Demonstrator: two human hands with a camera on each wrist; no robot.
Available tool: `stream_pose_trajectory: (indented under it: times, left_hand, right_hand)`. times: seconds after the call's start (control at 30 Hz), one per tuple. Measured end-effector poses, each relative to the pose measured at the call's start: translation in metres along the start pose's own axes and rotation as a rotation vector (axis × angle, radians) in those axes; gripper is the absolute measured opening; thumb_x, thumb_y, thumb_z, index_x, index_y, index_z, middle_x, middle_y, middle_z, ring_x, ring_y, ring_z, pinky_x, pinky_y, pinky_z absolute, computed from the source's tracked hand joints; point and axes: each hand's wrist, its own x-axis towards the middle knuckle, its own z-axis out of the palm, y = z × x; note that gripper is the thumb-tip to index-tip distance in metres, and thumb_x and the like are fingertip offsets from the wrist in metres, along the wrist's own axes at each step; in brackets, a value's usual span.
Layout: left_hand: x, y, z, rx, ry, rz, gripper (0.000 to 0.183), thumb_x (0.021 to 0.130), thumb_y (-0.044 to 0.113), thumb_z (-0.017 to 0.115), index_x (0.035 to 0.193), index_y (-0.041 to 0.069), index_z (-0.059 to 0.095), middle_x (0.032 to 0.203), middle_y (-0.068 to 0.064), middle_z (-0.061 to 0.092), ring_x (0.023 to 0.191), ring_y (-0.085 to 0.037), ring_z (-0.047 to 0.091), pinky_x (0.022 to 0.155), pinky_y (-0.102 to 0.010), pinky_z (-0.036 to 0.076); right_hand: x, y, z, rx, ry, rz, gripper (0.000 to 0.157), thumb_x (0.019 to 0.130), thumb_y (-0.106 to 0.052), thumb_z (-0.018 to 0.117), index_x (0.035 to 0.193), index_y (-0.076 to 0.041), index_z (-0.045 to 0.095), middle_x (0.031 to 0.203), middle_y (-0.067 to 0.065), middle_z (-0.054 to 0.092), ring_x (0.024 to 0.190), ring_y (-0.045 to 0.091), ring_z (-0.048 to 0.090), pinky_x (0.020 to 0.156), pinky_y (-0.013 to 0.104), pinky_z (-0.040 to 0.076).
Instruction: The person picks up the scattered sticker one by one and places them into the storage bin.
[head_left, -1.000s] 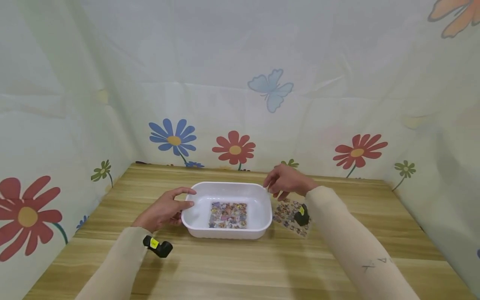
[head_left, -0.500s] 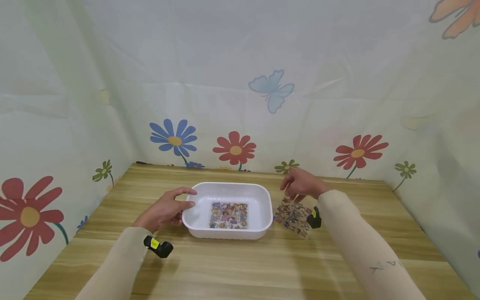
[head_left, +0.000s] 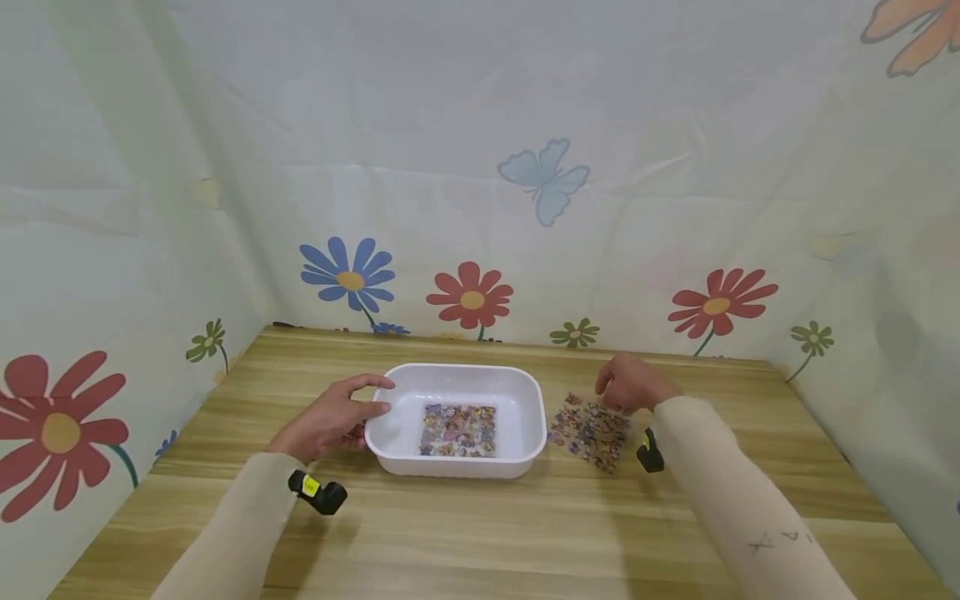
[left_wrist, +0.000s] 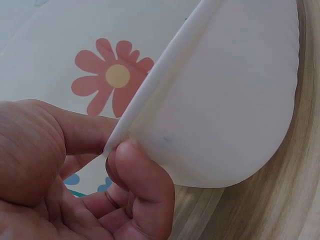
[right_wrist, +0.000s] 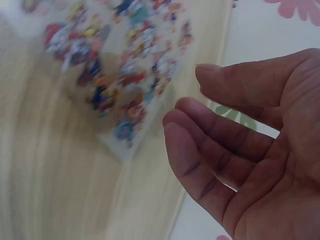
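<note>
My left hand (head_left: pixel 330 418) holds the left end of a white plastic tub (head_left: pixel 453 467) on the table. In the left wrist view, thumb and fingers pinch its rim (left_wrist: pixel 150 82). A sheet of colourful small cartoon stickers (head_left: pixel 457 431) lies flat on the tub's floor. Right of the tub, a clear sheet with similar cartoon figures (head_left: pixel 591 433) lies askew on the tabletop. My right hand (head_left: pixel 636 385) hovers by that sheet's far right corner. Its fingers are loosely bent, with a gap between thumb and fingertips and nothing held, as the right wrist view shows.
The wood-grain table (head_left: pixel 480 533) is walled at the back and both sides by a pale curtain (head_left: pixel 420 183) printed with flowers and a butterfly. A black wrist camera sits on each cuff. A small dark object (head_left: pixel 282 325) lies at the table's back left corner.
My right hand has moved right, from beside the tub's right rim across the clear sheet to its far right corner, uncovering more of the sheet. The left hand and tub stay put.
</note>
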Motion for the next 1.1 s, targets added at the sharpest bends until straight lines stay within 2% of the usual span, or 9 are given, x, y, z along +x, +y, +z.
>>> stream_pose_trajectory:
  times: [0.07, 0.13, 0.2, 0.3, 0.4, 0.6, 0.67, 0.83, 1.1]
  left_hand:
    - [0.000, 0.000, 0.000, 0.002, 0.003, -0.002, 0.049, 0.103, 0.022, 0.065, 0.150, 0.022, 0.051, 0.121, -0.018, 0.061, 0.068, -0.019, 0.057, 0.061, -0.027, 0.051]
    - [0.000, 0.000, 0.000, 0.003, 0.008, -0.003, 0.048, 0.103, 0.022, 0.065, 0.149, 0.023, 0.052, 0.123, -0.018, 0.061, 0.068, -0.020, 0.057, 0.061, -0.027, 0.051]
    - [0.000, 0.000, 0.000, 0.007, 0.009, -0.004, 0.048, 0.104, 0.023, 0.065, 0.150, 0.023, 0.052, 0.124, -0.018, 0.061, 0.069, -0.020, 0.057, 0.062, -0.027, 0.051]
    - [-0.001, 0.001, 0.000, 0.005, 0.004, -0.003, 0.049, 0.103, 0.023, 0.065, 0.150, 0.022, 0.051, 0.123, -0.019, 0.061, 0.069, -0.020, 0.057, 0.062, -0.027, 0.051]
    - [-0.001, 0.001, 0.001, 0.000, 0.002, -0.006, 0.049, 0.103, 0.023, 0.066, 0.150, 0.022, 0.051, 0.123, -0.019, 0.061, 0.069, -0.020, 0.057, 0.062, -0.027, 0.051]
    - [-0.001, 0.003, 0.001, -0.003, 0.003, -0.009, 0.049, 0.103, 0.023, 0.066, 0.150, 0.023, 0.051, 0.124, -0.019, 0.060, 0.070, -0.020, 0.057, 0.062, -0.027, 0.051]
    - [-0.001, 0.003, 0.001, -0.004, 0.002, -0.009, 0.049, 0.103, 0.022, 0.066, 0.150, 0.023, 0.051, 0.123, -0.019, 0.061, 0.069, -0.020, 0.057, 0.062, -0.027, 0.051]
    - [0.000, 0.002, 0.001, -0.003, 0.005, -0.009, 0.049, 0.103, 0.023, 0.066, 0.150, 0.023, 0.052, 0.124, -0.019, 0.061, 0.068, -0.020, 0.057, 0.062, -0.027, 0.052]
    - [-0.001, 0.001, 0.000, 0.005, 0.006, -0.002, 0.050, 0.103, 0.022, 0.066, 0.150, 0.022, 0.051, 0.117, -0.017, 0.061, 0.068, -0.020, 0.056, 0.062, -0.028, 0.051]
  right_hand:
    - [0.000, 0.005, 0.002, -0.027, 0.013, 0.021, 0.005, 0.084, -0.001, 0.066, 0.085, 0.000, 0.071, 0.081, 0.007, 0.066, 0.067, 0.014, 0.056, 0.059, 0.027, 0.050]
    - [0.000, 0.009, 0.005, -0.045, 0.025, 0.066, 0.014, 0.086, -0.006, 0.069, 0.073, -0.005, 0.064, 0.071, 0.002, 0.059, 0.062, 0.014, 0.051, 0.056, 0.027, 0.045]
    - [-0.001, 0.014, 0.008, -0.044, 0.037, 0.116, 0.022, 0.087, -0.010, 0.072, 0.069, -0.008, 0.061, 0.067, 0.002, 0.057, 0.061, 0.016, 0.052, 0.056, 0.028, 0.045]
    - [-0.003, 0.021, 0.013, -0.049, 0.070, 0.160, 0.019, 0.084, -0.016, 0.080, 0.079, -0.006, 0.065, 0.076, 0.007, 0.064, 0.068, 0.020, 0.058, 0.059, 0.031, 0.049]
    - [-0.003, 0.025, 0.017, -0.065, 0.087, 0.152, 0.026, 0.083, -0.019, 0.084, 0.082, -0.001, 0.065, 0.077, 0.009, 0.063, 0.069, 0.021, 0.056, 0.060, 0.032, 0.048]
    - [-0.003, 0.025, 0.021, -0.091, 0.078, 0.129, 0.025, 0.086, -0.017, 0.082, 0.081, -0.003, 0.062, 0.092, 0.017, 0.068, 0.073, 0.022, 0.055, 0.068, 0.035, 0.051]
    - [-0.003, 0.024, 0.021, -0.091, 0.077, 0.121, 0.024, 0.088, -0.015, 0.080, 0.081, -0.003, 0.061, 0.093, 0.018, 0.068, 0.074, 0.022, 0.056, 0.070, 0.036, 0.050]
    - [-0.004, 0.023, 0.023, -0.097, 0.081, 0.102, 0.025, 0.089, -0.013, 0.079, 0.081, -0.006, 0.056, 0.078, 0.008, 0.058, 0.073, 0.022, 0.054, 0.065, 0.033, 0.045]
    - [0.001, 0.026, 0.027, -0.095, 0.091, 0.068, 0.024, 0.087, -0.011, 0.080, 0.079, -0.008, 0.057, 0.080, 0.007, 0.059, 0.076, 0.022, 0.056, 0.069, 0.034, 0.047]
